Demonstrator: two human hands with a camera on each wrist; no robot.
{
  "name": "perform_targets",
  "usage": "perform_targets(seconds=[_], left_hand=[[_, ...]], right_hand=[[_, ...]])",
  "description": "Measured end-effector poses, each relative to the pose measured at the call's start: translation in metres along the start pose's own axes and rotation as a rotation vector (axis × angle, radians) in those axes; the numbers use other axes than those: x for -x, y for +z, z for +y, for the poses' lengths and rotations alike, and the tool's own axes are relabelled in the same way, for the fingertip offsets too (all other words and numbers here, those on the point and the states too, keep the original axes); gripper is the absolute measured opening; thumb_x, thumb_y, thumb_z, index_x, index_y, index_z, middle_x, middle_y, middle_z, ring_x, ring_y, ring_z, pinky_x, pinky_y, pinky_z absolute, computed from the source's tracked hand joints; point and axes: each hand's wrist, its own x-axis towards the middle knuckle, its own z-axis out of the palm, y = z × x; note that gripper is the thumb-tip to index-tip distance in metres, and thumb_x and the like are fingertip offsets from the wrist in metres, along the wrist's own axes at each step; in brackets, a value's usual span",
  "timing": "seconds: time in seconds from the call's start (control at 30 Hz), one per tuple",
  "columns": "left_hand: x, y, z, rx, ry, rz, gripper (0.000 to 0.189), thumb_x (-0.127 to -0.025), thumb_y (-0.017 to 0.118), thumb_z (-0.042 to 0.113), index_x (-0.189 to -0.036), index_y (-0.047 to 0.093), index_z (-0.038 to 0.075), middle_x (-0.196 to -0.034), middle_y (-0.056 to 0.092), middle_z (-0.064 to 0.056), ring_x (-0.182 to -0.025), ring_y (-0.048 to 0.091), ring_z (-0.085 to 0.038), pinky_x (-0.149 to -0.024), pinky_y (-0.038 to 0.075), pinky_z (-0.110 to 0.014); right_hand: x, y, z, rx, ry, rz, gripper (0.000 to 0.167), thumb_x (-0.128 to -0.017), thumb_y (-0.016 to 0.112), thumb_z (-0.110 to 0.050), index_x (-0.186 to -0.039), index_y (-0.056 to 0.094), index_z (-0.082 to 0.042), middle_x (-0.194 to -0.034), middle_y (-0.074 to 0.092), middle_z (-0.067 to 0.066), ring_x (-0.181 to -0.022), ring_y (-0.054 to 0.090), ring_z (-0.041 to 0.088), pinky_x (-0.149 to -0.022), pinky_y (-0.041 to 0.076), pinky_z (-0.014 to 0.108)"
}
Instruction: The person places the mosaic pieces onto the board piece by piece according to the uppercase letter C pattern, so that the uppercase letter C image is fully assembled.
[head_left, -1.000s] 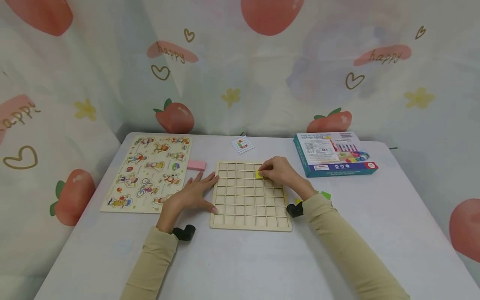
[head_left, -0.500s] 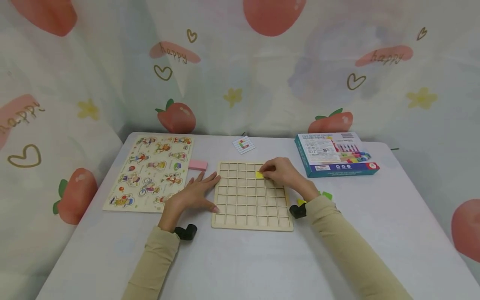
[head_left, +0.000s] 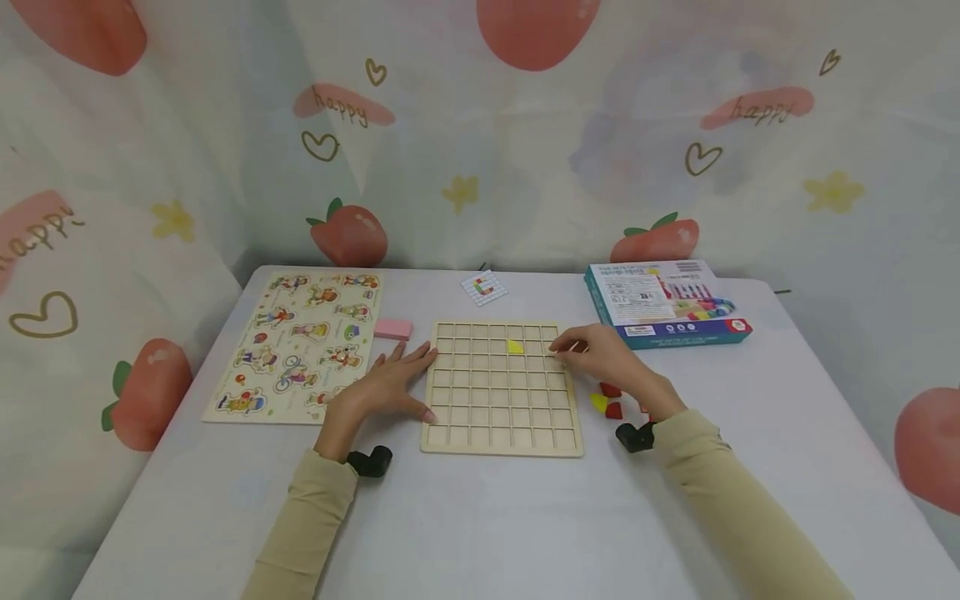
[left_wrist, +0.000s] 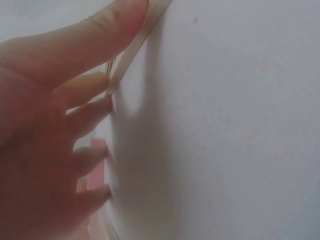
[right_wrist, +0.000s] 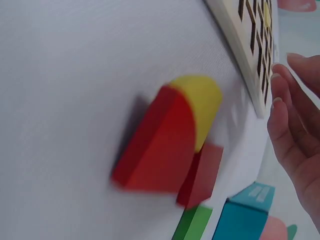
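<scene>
A wooden grid board (head_left: 501, 451) lies mid-table, with one yellow piece (head_left: 515, 347) set in a cell of its upper part. My left hand (head_left: 382, 387) has its fingers spread, thumb and index fingertips at the board's left edge; the left wrist view shows the thumb (left_wrist: 117, 25) right against that edge. Just over the right edge of the board hovers my right hand (head_left: 603, 354), fingers loosely bent and holding nothing. Beneath its wrist lie loose blocks: a red block (right_wrist: 160, 150), a yellow block (right_wrist: 205, 102) and a green block (right_wrist: 195, 225).
Left of the grid board lies a puzzle board (head_left: 288, 407) with cartoon figures, beside a pink block (head_left: 393, 328). A small pattern card (head_left: 483, 288) is behind the grid. At the back right sits a teal-sided box (head_left: 667, 336).
My right hand has let go of the yellow piece, which stays in its cell, and has moved right to the board's edge. Red blocks come into view under it. The left hand stays put.
</scene>
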Motion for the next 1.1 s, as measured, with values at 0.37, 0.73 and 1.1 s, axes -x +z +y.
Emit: perform_targets(seconds=[0.37,0.73,1.1], left_hand=[[0.000,0.000,0.000,0.019,0.001,-0.002,0.107,-0.079,0.089,0.032,-0.164,0.026,0.010,-0.174,0.013,-0.009,-0.159,-0.003,-0.042,-0.128,-0.002,-0.062],[0.000,0.001,0.004,0.031,-0.015,0.000,0.108,-0.078,0.089,0.031,-0.164,0.027,0.013,-0.174,0.014,-0.006,-0.160,-0.005,-0.039,-0.128,-0.003,-0.060],[-0.001,0.001,-0.002,0.018,0.007,0.008,0.110,-0.077,0.090,0.036,-0.164,0.026,0.011,-0.173,0.014,-0.008,-0.159,-0.001,-0.042,-0.128,-0.001,-0.063]], right_hand=[[0.029,-0.015,0.024,-0.002,0.038,-0.027,0.024,-0.097,0.071,-0.015,-0.118,0.076,-0.006,-0.109,0.073,0.013,-0.090,0.064,0.024,-0.069,0.057,0.026],[0.051,-0.030,0.050,0.055,0.067,-0.016,0.024,-0.095,0.072,-0.013,-0.118,0.075,-0.004,-0.108,0.073,0.013,-0.093,0.063,0.026,-0.070,0.056,0.025],[0.059,-0.038,0.068,0.044,0.138,-0.050,0.033,-0.093,0.076,-0.019,-0.122,0.072,-0.003,-0.112,0.072,0.016,-0.096,0.062,0.026,-0.075,0.055,0.027]])
